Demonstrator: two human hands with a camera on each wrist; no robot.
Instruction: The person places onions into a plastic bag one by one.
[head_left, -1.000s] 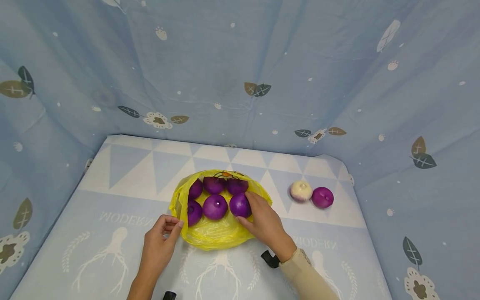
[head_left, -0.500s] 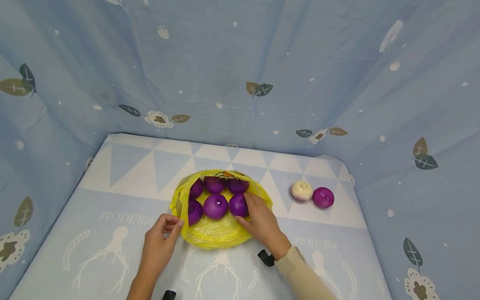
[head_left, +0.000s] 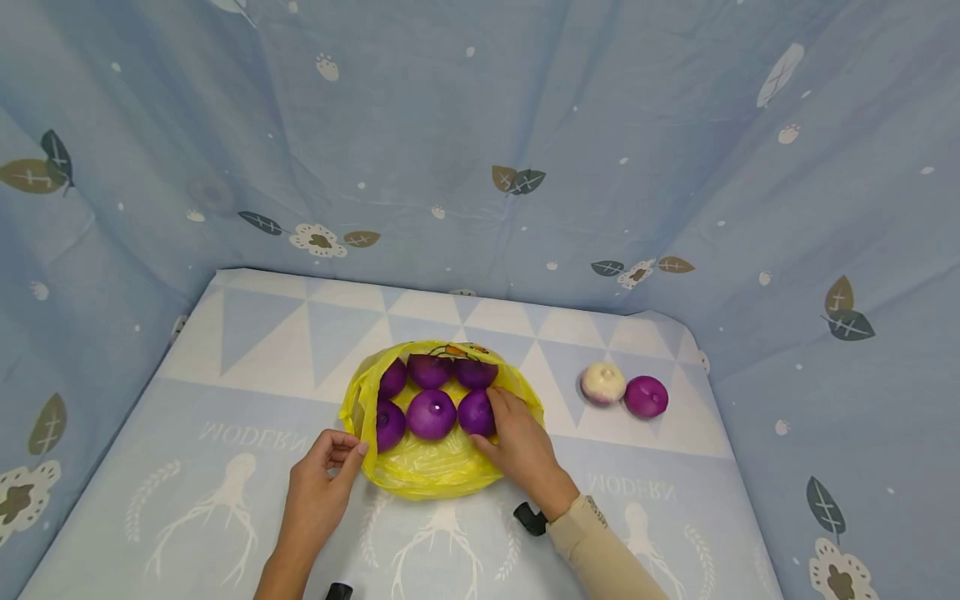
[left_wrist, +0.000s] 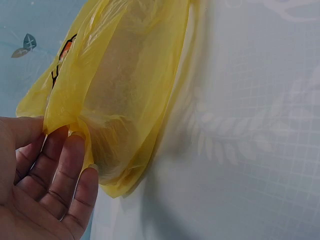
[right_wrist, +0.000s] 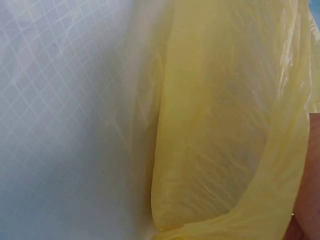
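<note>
A yellow plastic bag (head_left: 420,479) lies with its mouth spread, and several purple onions (head_left: 431,415) sit inside in two rows. My left hand (head_left: 321,483) pinches the bag's left rim between thumb and fingers; the left wrist view shows the thin film (left_wrist: 135,90) gathered at the fingertips. Inside the bag's right side, my right hand (head_left: 527,446) holds the front-right onion (head_left: 476,412), thumb in front and fingers behind. That onion is right beside the middle one. The right wrist view shows mostly the bag's outer side (right_wrist: 215,125), with a sliver of hand at the right edge.
On the table (head_left: 247,417), right of the bag, a whitish onion (head_left: 602,383) and a purple onion (head_left: 646,396) stand side by side. Black pieces show by the right wrist (head_left: 531,518) and at the bottom edge (head_left: 339,592). Blue patterned curtains (head_left: 420,125) enclose the table.
My right hand has shifted slightly left with the onion it holds, bringing it closer to the middle onion. The left hand keeps its pinch on the bag's rim.
</note>
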